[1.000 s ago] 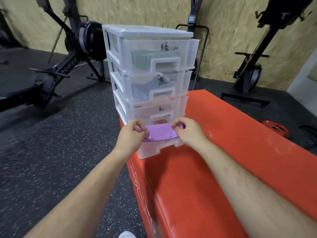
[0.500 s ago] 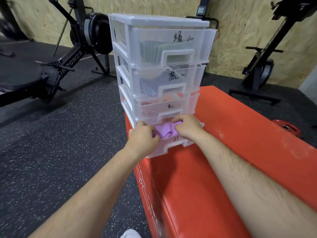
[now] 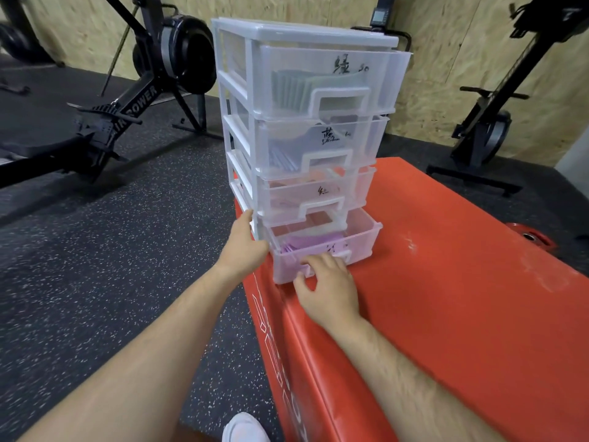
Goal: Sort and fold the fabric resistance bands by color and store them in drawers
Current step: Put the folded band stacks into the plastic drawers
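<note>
1. Surface (image 3: 462, 314): red padded top. It is surrounded by a black speckled floor (image 3: 111, 282), a chipboard wall (image 3: 446, 74) and a black exercise machine (image 3: 127, 106).
2. Drawer tower (image 3: 306, 31): clear plastic with four drawers, standing at the surface's far-left corner.
3. Contents:
   - Top drawer (image 3: 382, 74): green bands (image 3: 293, 90) on edge.
   - Second drawer (image 3: 366, 138): blue-grey bands (image 3: 282, 159).
   - Third drawer (image 3: 353, 189): reddish contents, indistinct.
   - Bottom drawer (image 3: 363, 240): stands partly out, with purple bands (image 3: 306, 244) inside.
4. Left grip (image 3: 245, 247): rests against the tower's front-left post. Whether the fingers curl cannot be told.
5. Right grip (image 3: 331, 282): released, fingers spread, tips touching the bottom drawer's handle.

Red padded box (image 3: 446, 314) on speckled floor (image 3: 95, 282); drawer unit (image 3: 318, 138) stands at its left edge.
</note>
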A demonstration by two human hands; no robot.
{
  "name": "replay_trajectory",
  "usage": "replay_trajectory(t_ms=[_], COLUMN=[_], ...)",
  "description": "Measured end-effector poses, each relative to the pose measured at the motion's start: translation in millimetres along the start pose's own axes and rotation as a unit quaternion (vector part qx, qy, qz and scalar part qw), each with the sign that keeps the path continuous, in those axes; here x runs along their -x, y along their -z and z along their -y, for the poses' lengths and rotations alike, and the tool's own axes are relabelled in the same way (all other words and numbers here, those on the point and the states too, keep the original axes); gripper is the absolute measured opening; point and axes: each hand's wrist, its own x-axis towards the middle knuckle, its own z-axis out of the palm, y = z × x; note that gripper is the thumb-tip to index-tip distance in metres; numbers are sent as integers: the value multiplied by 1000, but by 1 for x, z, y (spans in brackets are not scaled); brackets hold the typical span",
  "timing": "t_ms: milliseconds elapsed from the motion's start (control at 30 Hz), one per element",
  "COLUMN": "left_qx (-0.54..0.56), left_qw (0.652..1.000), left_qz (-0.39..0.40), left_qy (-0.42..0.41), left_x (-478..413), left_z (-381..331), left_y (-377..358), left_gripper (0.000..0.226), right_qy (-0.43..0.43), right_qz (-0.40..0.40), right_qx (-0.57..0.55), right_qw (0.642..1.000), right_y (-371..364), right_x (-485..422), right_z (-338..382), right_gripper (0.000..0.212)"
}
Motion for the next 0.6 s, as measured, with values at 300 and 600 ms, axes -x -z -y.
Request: replay_trajectory(t_ms=[300, 600], left_qx=[119, 173], left_qw=[992, 984], left_qz=[40, 0], left_qy=[-28, -38], left_x=[-4, -14], left_z=[-1, 10], left_y=[-6, -12], left_gripper=[71, 95], right_qy=[-9, -8], right_qz=[127, 121], right_qx=[60, 70], right_qw=[990, 990], right_y=[-26, -44], right_x=[-40, -61], right_z=[12, 21], right_gripper=[60, 58])
